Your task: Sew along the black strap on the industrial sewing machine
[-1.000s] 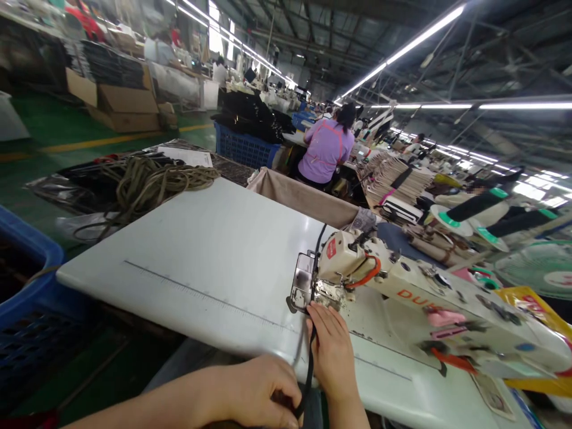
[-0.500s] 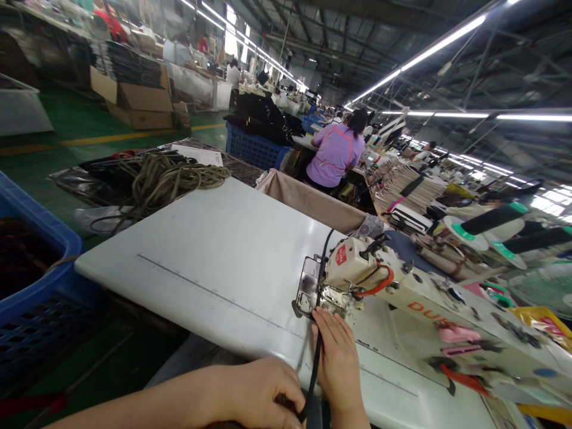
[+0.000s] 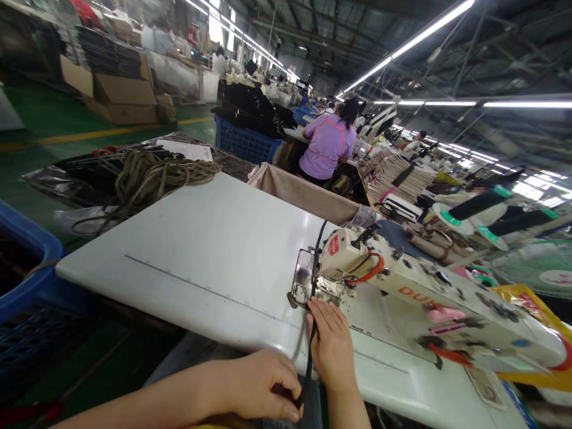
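A narrow black strap [image 3: 308,363] runs from below the table's front edge up to the needle area of the white sewing machine [image 3: 384,274]. My left hand [image 3: 268,384] is closed round the strap's lower part, just off the front edge. Higher up, my right hand [image 3: 331,342] rests on the table close to the metal needle plate [image 3: 304,275]. Its fingers lie together, and the strap passes between thumb and forefinger. Beyond the machine head, the strap's far end trails over the back of the white tabletop [image 3: 210,238].
Olive cords [image 3: 152,176] lie heaped behind the table's left corner. A blue basket [image 3: 36,256] stands at the left. A beige cloth-lined bin [image 3: 304,193] borders the table's back. A person in purple [image 3: 328,146] sits beyond it. Thread spools [image 3: 478,205] stand at the right.
The view has shifted slightly, so the table and machine sit a bit further left. Both hands keep their places on the strap, with little other visible movement.
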{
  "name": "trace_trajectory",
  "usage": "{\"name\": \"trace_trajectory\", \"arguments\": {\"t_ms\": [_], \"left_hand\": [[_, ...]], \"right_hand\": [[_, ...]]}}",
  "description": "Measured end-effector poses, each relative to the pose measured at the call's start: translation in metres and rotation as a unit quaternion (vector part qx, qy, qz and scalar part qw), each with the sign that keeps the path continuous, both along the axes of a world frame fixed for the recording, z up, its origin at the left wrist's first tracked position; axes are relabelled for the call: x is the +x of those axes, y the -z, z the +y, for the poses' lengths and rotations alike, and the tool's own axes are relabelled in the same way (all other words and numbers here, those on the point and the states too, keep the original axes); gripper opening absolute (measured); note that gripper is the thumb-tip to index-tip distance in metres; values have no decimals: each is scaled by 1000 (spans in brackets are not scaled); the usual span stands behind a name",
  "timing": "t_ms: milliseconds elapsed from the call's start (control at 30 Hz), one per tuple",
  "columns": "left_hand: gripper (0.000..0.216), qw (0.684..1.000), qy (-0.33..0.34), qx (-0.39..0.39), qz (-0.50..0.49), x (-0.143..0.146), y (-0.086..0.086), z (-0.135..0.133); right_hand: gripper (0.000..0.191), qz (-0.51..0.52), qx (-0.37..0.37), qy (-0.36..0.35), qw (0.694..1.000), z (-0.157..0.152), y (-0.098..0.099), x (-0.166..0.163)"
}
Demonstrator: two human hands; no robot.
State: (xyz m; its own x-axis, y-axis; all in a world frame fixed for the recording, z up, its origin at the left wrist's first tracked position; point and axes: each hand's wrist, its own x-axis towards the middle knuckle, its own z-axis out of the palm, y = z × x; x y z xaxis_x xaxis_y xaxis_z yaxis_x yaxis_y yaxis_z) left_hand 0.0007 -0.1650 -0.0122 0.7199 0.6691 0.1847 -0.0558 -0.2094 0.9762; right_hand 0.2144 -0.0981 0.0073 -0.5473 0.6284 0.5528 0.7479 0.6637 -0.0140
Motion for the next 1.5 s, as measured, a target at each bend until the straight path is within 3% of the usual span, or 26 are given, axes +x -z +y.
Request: {"name": "trace_trajectory", "arguments": {"t_ms": [500,967,1500], "left_hand": [[32,999,-3,-7,44,-5,-8,-5],[59,996,17,-5,90,-7,-3,-3],[49,997,9,-2,73,-6,-6,-4]], "right_hand": [[36,11,-54,16,998,-8,-10,-5],[30,35,-56,33,997,-8,-4,-6],[33,49,-73,36,995,-12,-12,-8]]}}
